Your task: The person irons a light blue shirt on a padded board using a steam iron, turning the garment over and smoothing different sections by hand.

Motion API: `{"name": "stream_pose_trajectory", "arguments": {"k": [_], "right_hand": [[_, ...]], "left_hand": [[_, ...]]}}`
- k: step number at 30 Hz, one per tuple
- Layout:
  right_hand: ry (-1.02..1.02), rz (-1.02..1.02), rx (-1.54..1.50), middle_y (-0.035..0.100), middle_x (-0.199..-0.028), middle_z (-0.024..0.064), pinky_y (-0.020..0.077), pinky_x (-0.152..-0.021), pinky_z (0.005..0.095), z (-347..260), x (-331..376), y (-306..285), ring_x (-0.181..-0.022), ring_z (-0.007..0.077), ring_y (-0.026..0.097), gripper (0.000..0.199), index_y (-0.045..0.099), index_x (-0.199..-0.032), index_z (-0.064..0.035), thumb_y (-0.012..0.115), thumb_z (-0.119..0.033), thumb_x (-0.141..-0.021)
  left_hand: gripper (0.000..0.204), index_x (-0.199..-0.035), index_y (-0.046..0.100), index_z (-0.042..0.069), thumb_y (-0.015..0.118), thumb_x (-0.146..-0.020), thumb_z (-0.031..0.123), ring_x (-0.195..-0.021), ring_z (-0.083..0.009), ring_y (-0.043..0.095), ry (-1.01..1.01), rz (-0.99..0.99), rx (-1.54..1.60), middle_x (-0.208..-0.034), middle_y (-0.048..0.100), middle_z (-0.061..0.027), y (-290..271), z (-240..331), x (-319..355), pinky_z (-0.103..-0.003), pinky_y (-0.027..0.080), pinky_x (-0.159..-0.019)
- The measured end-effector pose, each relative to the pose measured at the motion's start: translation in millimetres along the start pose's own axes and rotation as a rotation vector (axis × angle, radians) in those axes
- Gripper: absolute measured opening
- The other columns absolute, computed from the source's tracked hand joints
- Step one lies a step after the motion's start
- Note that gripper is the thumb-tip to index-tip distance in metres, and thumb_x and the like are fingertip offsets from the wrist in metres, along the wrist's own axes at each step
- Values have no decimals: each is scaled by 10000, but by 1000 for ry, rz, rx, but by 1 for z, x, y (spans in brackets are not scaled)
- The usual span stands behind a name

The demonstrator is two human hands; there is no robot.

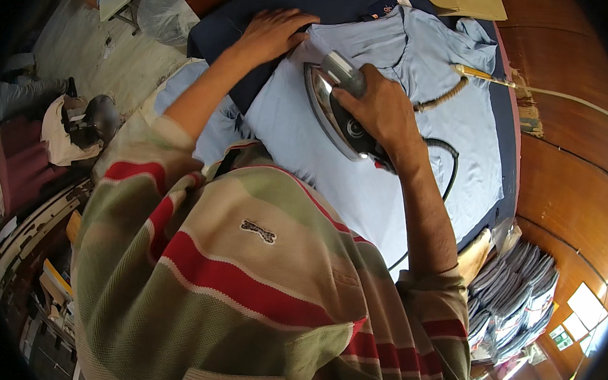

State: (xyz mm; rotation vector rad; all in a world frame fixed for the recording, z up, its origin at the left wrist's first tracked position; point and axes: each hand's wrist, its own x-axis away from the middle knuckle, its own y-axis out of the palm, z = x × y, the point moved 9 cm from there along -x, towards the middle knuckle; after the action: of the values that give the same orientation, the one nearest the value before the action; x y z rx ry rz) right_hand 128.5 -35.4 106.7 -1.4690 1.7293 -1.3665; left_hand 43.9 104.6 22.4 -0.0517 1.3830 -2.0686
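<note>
A pale blue shirt (452, 164) is spread over a navy cloth-covered table (223, 28). On its left part rests an electric iron (331, 115) with a shiny metal body and a grey front to its handle. My right hand (382, 104) is wrapped round the handle, with the thumb toward the left side. My left hand (275, 33) lies flat at the shirt's far left corner, fingers stretched to the right over the cloth. From the iron's rear a black cord (453, 164) loops over the shirt.
A yellow stick (481, 75) and a wrapped brown cord (443, 95) extend over the shirt's right side. Beyond the table's right edge stands a wooden panel wall (567, 101). Stacked grey garments (510, 293) sit at the lower right. A clear plastic bag (165, 14) is at the far left.
</note>
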Motion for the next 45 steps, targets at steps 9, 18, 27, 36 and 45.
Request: {"name": "stream_pose_trajectory", "arguments": {"k": [9,18,27,36,45], "right_hand": [[97,102,-67,611,-755,259,481,-660,456,-5,-4,-10,-729,403,611,414,539,-873,37,611,-351,-749],[158,106,-70,613,-843,276,477,-757,430,-5,-41,-9,-843,407,600,551,565,-957,47,610,-448,-720],[53,32,-17,620,-812,260,480,-734,428,-19,-34,-6,-820,404,606,551,572,-963,25,586,-484,-752],[16,146,-6,620,-822,254,478,-727,426,-15,-55,-6,-820,389,611,596,575,-947,26,579,-532,-738],[-136,18,56,628,-754,230,501,-676,442,-47,-31,2,-738,381,625,518,605,-894,-7,570,-506,-759]], "left_hand": [[119,-812,501,64,473,-840,176,-690,-272,549,17,-530,102,-691,554,-96,28,1,-56,-383,409,-661],[202,-872,618,95,563,-821,282,-1186,-248,402,-375,64,-138,-1257,476,-57,-18,9,50,-511,265,-940],[192,-813,640,79,586,-815,264,-1279,-247,305,-490,90,-35,-1322,427,-58,-19,3,82,-514,174,-997],[194,-797,636,77,595,-804,266,-1274,-257,318,-458,123,-4,-1323,435,-58,-22,3,85,-502,172,-1011],[167,-779,626,80,615,-787,246,-1292,-273,288,-515,130,57,-1322,426,-78,-26,10,116,-564,134,-1023]]}}
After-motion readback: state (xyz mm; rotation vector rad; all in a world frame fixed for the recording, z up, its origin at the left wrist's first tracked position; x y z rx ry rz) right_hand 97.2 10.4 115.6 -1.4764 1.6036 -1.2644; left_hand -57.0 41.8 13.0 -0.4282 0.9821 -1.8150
